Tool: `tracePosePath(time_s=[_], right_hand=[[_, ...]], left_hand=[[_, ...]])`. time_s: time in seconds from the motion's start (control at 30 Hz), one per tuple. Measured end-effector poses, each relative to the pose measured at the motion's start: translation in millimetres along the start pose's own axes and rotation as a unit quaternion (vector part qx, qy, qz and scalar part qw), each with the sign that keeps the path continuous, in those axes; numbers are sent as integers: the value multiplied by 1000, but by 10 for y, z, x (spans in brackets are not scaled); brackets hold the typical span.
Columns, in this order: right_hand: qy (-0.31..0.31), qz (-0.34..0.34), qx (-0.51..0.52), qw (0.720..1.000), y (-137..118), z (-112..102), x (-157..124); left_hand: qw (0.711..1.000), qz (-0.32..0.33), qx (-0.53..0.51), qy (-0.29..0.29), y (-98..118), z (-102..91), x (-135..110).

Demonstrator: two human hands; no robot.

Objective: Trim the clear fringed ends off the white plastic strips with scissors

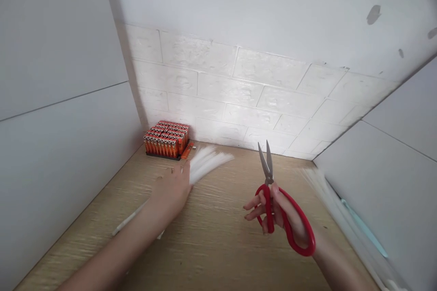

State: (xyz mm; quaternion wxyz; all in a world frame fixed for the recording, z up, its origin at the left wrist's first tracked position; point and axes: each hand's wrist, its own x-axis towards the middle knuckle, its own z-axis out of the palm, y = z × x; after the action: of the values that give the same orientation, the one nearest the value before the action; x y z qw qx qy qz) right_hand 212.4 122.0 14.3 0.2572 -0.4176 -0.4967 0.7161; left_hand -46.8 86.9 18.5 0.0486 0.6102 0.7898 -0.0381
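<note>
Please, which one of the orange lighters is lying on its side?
The loose orange lighter with a metal tip, right of the low black tray; the other orange lighters stand upright in it.

the left hand (pixel 172 186) holds a fanned bundle of thin white strands (pixel 206 166); the right hand (pixel 290 218) holds red-handled metal scissors (pixel 269 209), blades slightly parted. just beyond the left hand, metal-topped orange lighters (pixel 165 141) stand packed together on the pale wood-grain desk (pixel 211 241).

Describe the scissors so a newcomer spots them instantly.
Find the brick-patterned wall behind the tabletop. In front, right of the fanned white strands, are the scissors, blades slightly open towards the wall. Unlike the strands or the orange lighters farther left, they have red looped handles.
</note>
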Motion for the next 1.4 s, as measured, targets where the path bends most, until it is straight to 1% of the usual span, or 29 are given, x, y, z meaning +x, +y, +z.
tracePosePath(time_s=[0.07, 0.17, 0.23, 0.3, 0.33, 0.37, 0.4, 0.43, 0.5, 0.57, 0.6, 0.63, 0.7, 0.73, 0.83, 0.87, 0.93, 1.0, 1.1, 1.23, 1.3, 1.4], right_hand=[[14, -13, -3, 1000, -49, -38, -7], [48, -43, -13, 998, -181, -157, -46], [89, -68, -55, 992, -277, -270, -126], [146, -88, -139, 976, -341, -405, -264], [187, -92, -194, 959, -351, -481, -350], [233, -89, -249, 936, -342, -564, -443], [283, -81, -300, 907, -312, -656, -539], [339, -60, -351, 871, -263, -758, -633], [413, -10, -401, 817, -116, -981, -812], [464, 35, -435, 771, 71, -1206, -977], [475, 54, -451, 754, 169, -1306, -1055], [477, 67, -463, 744, 266, -1391, -1130], [464, 78, -475, 744, 448, -1508, -1261], [455, 83, -476, 748, 530, -1540, -1311], [442, 98, -479, 752, 736, -1566, -1383], [439, 100, -481, 752, 790, -1561, -1381], [436, 99, -488, 750, 879, -1546, -1353], [436, 92, -496, 745, 940, -1532, -1317], [440, 90, -511, 733, 988, -1518, -1286], [441, 98, -517, 728, 967, -1504, -1288], [450, 101, -516, 722, 901, -1496, -1301], [479, 98, -519, 701, 709, -1483, -1334]], left_hand=[[1000, -5, 7, 3, -3, -1, 3], [1000, -4, 8, 8, -20, 15, 31], [1000, -2, 6, 13, -39, 34, 60], [1000, 2, 5, 21, -53, 54, 87], [1000, 3, 6, 27, -57, 62, 96], [999, 6, 6, 34, -57, 67, 100], [999, 11, 6, 42, -53, 69, 100], [999, 16, 7, 50, -47, 66, 94], [997, 30, 16, 74, -31, 53, 73], [993, 45, 33, 106, -18, 44, 55], [991, 52, 37, 122, -16, 47, 53], [989, 60, 34, 133, -15, 59, 58], [986, 90, -1, 139, -11, 107, 83], [984, 118, -29, 133, -4, 140, 99], [963, 222, -114, 106, 60, 247, 113], [955, 243, -136, 100, 96, 274, 97], [943, 273, -168, 88, 177, 300, 34], [937, 292, -177, 72, 254, 290, -50], [934, 308, -172, 57, 332, 234, -157], [930, 321, -169, 64, 372, 177, -219], [929, 324, -164, 66, 373, 182, -234], [927, 332, -160, 64, 364, 237, -251]])
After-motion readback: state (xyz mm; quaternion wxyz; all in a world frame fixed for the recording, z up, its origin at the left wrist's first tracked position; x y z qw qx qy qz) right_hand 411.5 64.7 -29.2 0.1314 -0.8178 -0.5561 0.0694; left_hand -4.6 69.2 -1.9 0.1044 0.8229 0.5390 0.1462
